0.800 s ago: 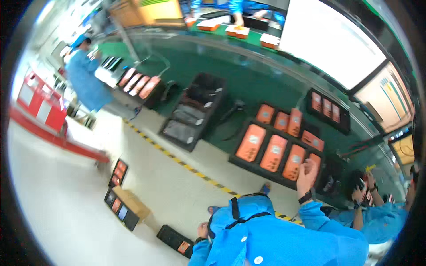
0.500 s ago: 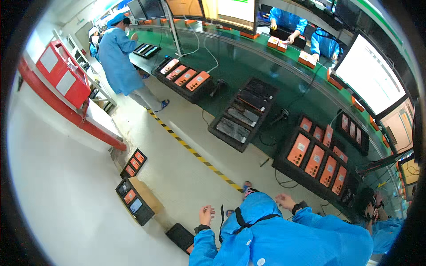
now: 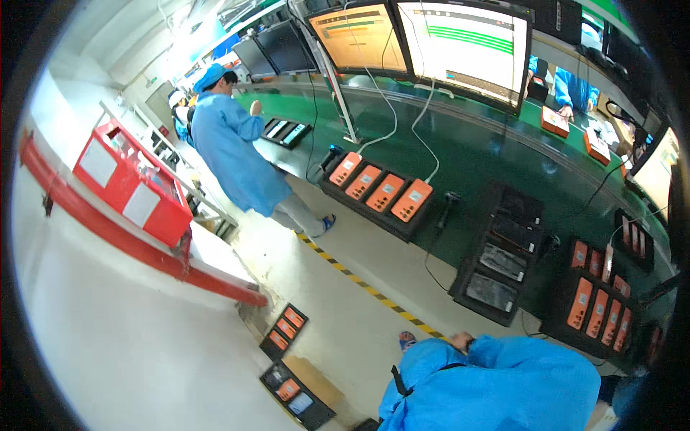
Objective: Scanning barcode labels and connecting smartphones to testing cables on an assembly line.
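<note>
My right hand (image 3: 462,340) shows small beyond the blue sleeve (image 3: 528,366) at the lower middle. No held thing is visible at it, and its fingers are too small and partly hidden to read. My left hand is out of sight. Closest to my right side on the green bench is a black foam tray (image 3: 460,287) with dark, glassy phone-like slabs. Right of it stands a black tray holding several orange phone-like devices (image 3: 579,303). Further left along the bench, another black tray (image 3: 374,215) bears several orange devices (image 3: 412,200), with white cables at it.
A person in a blue coat (image 3: 233,151) stands at the bench ahead. Black trays (image 3: 316,414) lie on the floor by the left wall, beside cardboard (image 3: 316,381). Yellow-black tape (image 3: 366,286) marks the floor. A red box (image 3: 133,183) and red pipe (image 3: 144,241) line the wall.
The view has swung left and forward, so the bench trays sit further right. My left hand has left the view. My right hand now shows in front of my body, partly hidden.
</note>
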The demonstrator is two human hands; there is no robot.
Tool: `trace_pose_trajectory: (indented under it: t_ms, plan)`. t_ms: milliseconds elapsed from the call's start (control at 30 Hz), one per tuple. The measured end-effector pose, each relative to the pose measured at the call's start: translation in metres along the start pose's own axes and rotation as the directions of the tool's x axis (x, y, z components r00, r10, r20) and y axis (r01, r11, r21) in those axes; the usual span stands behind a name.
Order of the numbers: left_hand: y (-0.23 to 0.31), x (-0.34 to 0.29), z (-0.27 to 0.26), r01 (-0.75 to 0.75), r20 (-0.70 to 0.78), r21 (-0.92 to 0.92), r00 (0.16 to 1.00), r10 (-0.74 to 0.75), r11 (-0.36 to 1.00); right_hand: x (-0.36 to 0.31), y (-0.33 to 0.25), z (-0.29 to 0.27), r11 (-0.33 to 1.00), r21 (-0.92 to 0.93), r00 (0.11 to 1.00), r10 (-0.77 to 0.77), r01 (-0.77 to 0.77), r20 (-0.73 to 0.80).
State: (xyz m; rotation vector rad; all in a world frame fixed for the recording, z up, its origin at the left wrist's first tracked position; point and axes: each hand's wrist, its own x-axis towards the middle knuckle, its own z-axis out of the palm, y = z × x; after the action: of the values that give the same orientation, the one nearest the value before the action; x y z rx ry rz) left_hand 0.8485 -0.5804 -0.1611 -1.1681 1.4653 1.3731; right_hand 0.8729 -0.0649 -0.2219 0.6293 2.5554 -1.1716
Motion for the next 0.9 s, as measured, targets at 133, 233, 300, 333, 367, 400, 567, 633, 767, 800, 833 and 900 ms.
trace_pose_trajectory:
  t_ms: [133,233,300,333,367,400,567,633,767,800,833,900]
  plan:
    - [0.098,0.003,0.023,-0.050,-0.023,-0.032,0.999,0.049,0.998,0.143,-0.249,-0.107,0.946,0.290,0.989,-0.136,0.146,-0.053]
    - [0.197,0.026,0.059,-0.168,0.006,-0.024,0.986,0.168,0.985,0.172,-0.367,-0.170,0.688,0.690,0.949,-0.316,0.223,0.008]
    - [0.261,0.039,0.093,-0.218,0.054,-0.018,0.974,0.218,0.976,0.200,-0.390,-0.169,0.672,0.671,0.916,-0.400,0.313,-0.027]
    - [0.302,0.041,0.119,-0.320,0.064,-0.058,0.944,0.323,0.946,0.213,-0.392,-0.167,0.678,0.642,0.901,-0.430,0.358,-0.048]
    - [0.343,0.044,0.145,-0.416,0.070,-0.105,0.903,0.424,0.903,0.225,-0.392,-0.164,0.683,0.610,0.884,-0.463,0.402,-0.065]
    - [0.382,0.051,0.165,-0.418,0.100,-0.103,0.898,0.428,0.902,0.237,-0.387,-0.164,0.677,0.654,0.898,-0.441,0.338,-0.009]
    - [0.556,0.027,0.292,-0.677,0.340,-0.146,0.650,0.679,0.721,0.286,-0.355,-0.216,0.763,0.644,0.999,0.041,-0.045,0.021]
    - [0.619,0.009,0.341,-0.669,0.444,-0.077,0.641,0.626,0.739,0.288,-0.353,-0.243,0.673,0.738,0.981,0.176,-0.056,-0.086]
    - [0.708,-0.010,0.411,-0.740,0.568,0.068,0.580,0.584,0.669,0.310,-0.375,-0.299,0.636,0.771,0.845,0.418,-0.011,-0.333]
    - [0.730,-0.016,0.430,-0.765,0.612,0.089,0.547,0.571,0.638,0.319,-0.370,-0.311,0.760,0.650,0.756,0.440,-0.024,-0.486]
    - [0.745,-0.033,0.457,-0.765,0.665,0.129,0.539,0.517,0.631,0.315,-0.363,-0.321,0.734,0.678,0.705,0.502,-0.041,-0.501]
    - [0.770,-0.068,0.489,-0.847,0.720,0.160,0.452,0.527,0.508,0.320,-0.352,-0.338,0.746,0.663,0.549,0.578,-0.055,-0.604]
